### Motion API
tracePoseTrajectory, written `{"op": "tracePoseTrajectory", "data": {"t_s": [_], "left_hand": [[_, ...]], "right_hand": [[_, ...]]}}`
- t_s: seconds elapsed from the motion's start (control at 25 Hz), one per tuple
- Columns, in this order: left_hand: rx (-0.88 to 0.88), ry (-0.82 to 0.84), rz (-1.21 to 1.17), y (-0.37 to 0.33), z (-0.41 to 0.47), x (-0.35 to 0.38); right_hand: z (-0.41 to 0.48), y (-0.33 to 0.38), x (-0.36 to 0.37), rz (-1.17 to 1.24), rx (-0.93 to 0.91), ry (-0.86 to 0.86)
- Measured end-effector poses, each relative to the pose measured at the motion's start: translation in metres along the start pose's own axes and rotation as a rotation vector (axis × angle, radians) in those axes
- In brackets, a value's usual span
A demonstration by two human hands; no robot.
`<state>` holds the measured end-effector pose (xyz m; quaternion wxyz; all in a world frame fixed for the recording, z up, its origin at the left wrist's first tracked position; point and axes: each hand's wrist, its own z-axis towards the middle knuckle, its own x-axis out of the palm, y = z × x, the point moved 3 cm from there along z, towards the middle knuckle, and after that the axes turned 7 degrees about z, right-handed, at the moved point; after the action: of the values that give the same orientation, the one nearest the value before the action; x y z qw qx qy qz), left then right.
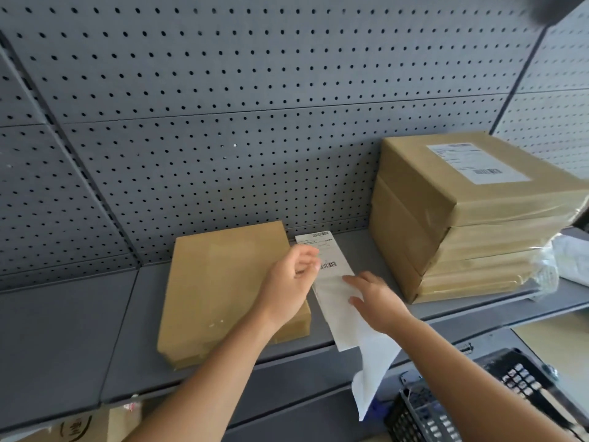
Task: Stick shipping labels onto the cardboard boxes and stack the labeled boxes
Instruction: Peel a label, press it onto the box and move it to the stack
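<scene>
We see the left hand [288, 282] reaching across the near corner of a flat cardboard box [220, 288], its fingers curled and its grip pinching the left edge of a shipping label [331, 253]. The right hand [376, 301] lies just beside it with its fingers fairly straight, pressing down on the long white paper strip [338, 317] that carries the label; its grip is loose and holds nothing. The strip rests on the grey shelf [63, 330] between the flat box and a stack of boxes [446, 237], and its near end hangs over the shelf's front edge. The flat box lies on the shelf against the pegboard [223, 122], and its top is bare. The stack stands at the right, wrapped partly in clear plastic, and its top box bears a stuck-on label [478, 162]. At the lower right we see a black wire basket [411, 419] with small pale items inside that we cannot identify. Both labels show barcodes and lines of print, but the text is too small for us to read.
</scene>
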<state>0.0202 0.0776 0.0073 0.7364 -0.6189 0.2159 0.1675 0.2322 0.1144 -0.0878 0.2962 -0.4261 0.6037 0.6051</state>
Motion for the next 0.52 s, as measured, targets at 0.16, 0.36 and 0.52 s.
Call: {"op": "tracePoseTrajectory", "data": {"t_s": [0.16,0.36,0.52], "left_hand": [[-0.049,0.040,-0.064,0.006,0.010,0.019],[-0.145,0.035,-0.139,0.006,0.020,0.024],[-0.306,0.037,-0.275,0.003,0.025,0.019]], "right_hand": [[0.003,0.007,-0.015,-0.025,0.014,-0.208],[-0.004,0.029,-0.061,0.185,-0.013,-0.474],[-0.020,0.055,-0.101,0.319,-0.046,-0.617]]}}
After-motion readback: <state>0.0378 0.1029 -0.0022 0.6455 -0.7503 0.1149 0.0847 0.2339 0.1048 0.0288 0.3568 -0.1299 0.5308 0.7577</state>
